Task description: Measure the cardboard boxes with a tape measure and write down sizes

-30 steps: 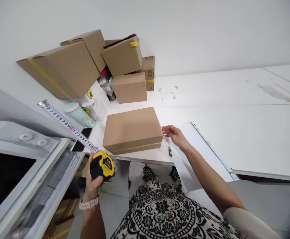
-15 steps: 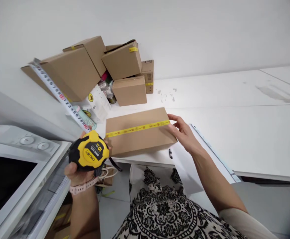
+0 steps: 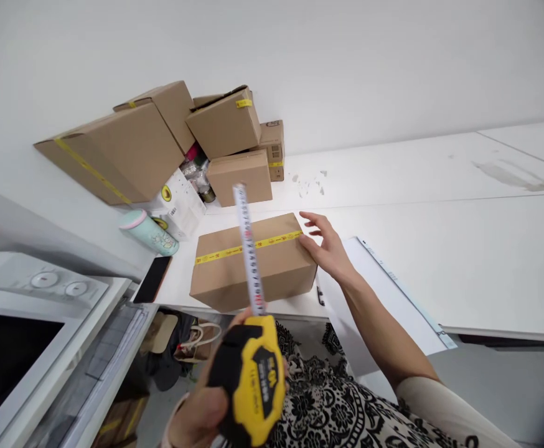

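Observation:
My left hand [image 3: 206,407], low in the view, is wrapped round a yellow and black tape measure [image 3: 256,379]. Its white blade [image 3: 249,255] sticks out away from me and passes in front of a taped cardboard box [image 3: 272,267] lying near the table's front edge. At the box's right end is my right hand [image 3: 325,246], fingers apart, with the thumb at the yellow tape strip. White paper [image 3: 347,298] lies beneath my right forearm, and a small black item [image 3: 320,295] rests beside the box.
Several cardboard boxes [image 3: 225,124] are piled at the back left. A mint bottle [image 3: 150,232] and a dark phone [image 3: 153,279] lie left of the taped box. A white microwave [image 3: 15,348] stands at the far left. A ruler-like strip [image 3: 403,289] edges the paper.
My left hand has swung the tape measure rightward and nearer to me, so its blade now crosses in front of the box. The box is turned slightly, and my right hand has shifted a little left.

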`<action>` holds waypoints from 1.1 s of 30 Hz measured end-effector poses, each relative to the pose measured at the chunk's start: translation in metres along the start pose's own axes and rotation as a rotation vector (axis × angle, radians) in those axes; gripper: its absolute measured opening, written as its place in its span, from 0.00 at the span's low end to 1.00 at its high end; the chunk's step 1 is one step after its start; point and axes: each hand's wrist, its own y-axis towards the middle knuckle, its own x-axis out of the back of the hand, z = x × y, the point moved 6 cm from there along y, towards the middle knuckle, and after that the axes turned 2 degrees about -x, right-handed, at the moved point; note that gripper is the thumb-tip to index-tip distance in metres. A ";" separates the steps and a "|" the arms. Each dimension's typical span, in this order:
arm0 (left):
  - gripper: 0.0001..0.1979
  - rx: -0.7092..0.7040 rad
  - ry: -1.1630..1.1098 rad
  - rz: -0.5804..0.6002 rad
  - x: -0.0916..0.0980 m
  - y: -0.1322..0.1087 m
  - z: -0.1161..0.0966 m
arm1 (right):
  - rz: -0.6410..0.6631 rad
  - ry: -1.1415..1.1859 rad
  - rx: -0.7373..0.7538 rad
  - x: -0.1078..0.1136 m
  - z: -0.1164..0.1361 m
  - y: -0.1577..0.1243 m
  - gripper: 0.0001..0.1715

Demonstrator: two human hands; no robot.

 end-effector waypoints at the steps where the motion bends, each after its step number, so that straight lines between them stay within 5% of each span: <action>1: 0.46 0.071 -0.022 0.002 -0.010 0.001 0.010 | 0.002 0.009 0.036 0.001 0.003 0.005 0.27; 6: 0.34 0.240 -0.065 0.094 -0.053 0.018 0.031 | 0.145 -0.016 0.043 -0.007 0.012 0.036 0.27; 12: 0.30 0.216 -0.114 0.078 -0.071 0.035 0.032 | 0.314 -0.063 0.042 -0.025 0.008 0.061 0.26; 20: 0.28 0.130 -0.063 0.123 -0.084 0.038 0.038 | 0.316 -0.070 -0.030 -0.042 -0.013 0.071 0.16; 33: 0.33 0.130 -0.070 0.145 -0.084 0.043 0.036 | 0.275 -0.118 -0.032 -0.044 -0.018 0.075 0.15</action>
